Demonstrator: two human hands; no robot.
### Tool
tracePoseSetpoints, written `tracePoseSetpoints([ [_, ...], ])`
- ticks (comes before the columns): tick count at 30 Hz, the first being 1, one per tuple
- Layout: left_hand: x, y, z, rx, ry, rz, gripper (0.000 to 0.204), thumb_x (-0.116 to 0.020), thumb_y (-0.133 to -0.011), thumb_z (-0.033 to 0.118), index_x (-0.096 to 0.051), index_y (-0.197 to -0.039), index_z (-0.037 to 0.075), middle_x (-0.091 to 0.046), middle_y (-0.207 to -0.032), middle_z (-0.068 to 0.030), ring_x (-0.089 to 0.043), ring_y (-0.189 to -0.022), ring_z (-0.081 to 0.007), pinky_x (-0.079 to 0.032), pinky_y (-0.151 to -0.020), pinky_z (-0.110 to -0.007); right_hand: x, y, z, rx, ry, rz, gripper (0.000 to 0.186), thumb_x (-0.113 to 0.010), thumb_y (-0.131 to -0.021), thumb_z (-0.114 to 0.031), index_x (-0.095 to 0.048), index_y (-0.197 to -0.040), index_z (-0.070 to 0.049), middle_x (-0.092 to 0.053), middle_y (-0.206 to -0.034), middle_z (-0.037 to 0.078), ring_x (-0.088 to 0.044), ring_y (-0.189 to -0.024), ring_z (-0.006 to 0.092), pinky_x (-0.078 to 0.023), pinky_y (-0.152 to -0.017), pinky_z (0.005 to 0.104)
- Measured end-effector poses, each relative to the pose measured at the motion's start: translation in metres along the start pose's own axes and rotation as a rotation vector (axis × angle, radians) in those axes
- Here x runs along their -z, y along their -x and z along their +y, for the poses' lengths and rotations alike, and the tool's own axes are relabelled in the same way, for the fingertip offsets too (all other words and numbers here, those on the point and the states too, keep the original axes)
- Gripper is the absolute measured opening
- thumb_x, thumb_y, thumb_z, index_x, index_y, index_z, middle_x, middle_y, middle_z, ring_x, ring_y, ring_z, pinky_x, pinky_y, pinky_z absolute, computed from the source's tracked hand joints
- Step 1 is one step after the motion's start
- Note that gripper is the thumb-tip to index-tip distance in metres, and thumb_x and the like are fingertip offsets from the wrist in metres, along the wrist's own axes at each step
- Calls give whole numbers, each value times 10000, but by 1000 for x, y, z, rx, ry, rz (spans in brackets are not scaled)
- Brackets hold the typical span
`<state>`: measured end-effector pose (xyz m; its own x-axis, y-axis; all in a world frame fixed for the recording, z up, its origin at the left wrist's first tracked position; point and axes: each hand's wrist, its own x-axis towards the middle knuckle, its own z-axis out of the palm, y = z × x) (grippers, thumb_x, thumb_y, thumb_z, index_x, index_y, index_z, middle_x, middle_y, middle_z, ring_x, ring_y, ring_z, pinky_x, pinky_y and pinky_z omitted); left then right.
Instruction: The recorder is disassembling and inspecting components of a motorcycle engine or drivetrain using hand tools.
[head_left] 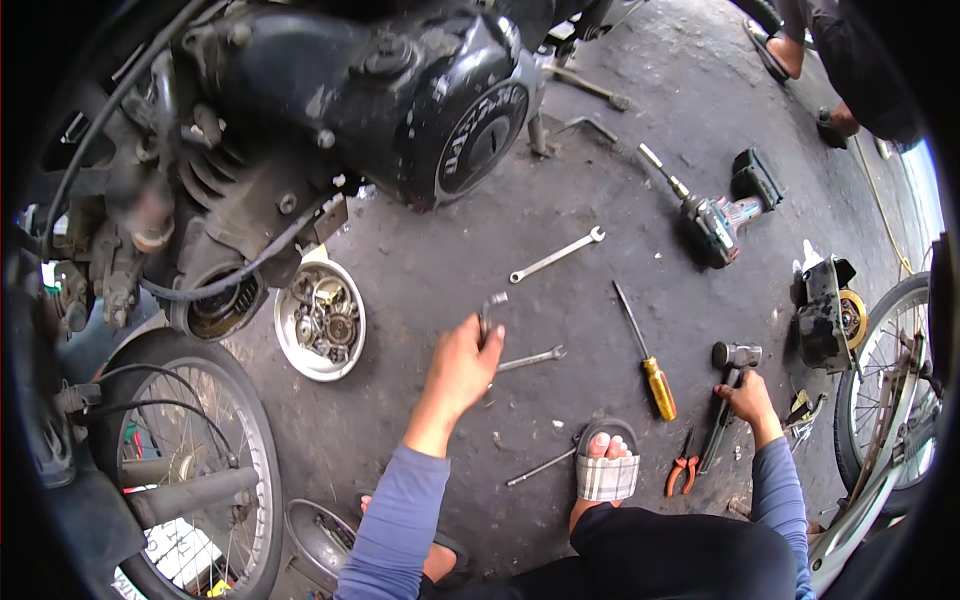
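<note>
My left hand [460,368] is closed around a short dark metal tool with a shiny bent end [493,304]; its exact kind is blurred. Beneath that hand a wrench [530,360] lies on the floor, partly covered. My right hand [750,396] grips a hammer [738,355] just below its metal head, the handle slanting down toward orange-handled pliers [683,475]. To the left of the hammer lies a screwdriver [660,388] with a yellow handle. A combination wrench [556,254] rests farther off.
A black motorcycle engine [380,120] looms at the upper left, with a wheel [265,470] below it. Nearby stand a white bowl of metal parts [285,340] and a metal bowl [300,515]. A cordless drill [712,225] and an engine cover [822,315] lie right.
</note>
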<state>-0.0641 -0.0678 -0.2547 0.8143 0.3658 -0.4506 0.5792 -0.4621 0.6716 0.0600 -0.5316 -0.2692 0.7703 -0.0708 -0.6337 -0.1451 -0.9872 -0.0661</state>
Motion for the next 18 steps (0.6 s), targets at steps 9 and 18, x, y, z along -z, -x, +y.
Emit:
tracePoseSetpoints([
  [9,5,39,-8,-88,-245,5,277,-560,-915,261,-540,-1047,19,-638,-749,-207,-622,-755,-432,-474,-668,-515,8,5,-6,21,-2,-14,492,-803,-706,-317,-615,-935,76,-659,-959,274,-641,-955,401,-500,-822,429],
  [18,79,11,51,-71,-18,-14,626,-657,-830,55,-343,-1367,-9,-621,-631,-80,-625,-573,-134,-481,-571,-292,-4,1,7,74,-93,100,459,-768,-729,-320,-615,-846,97,-654,-843,267,-658,-836,372,-499,-745,426],
])
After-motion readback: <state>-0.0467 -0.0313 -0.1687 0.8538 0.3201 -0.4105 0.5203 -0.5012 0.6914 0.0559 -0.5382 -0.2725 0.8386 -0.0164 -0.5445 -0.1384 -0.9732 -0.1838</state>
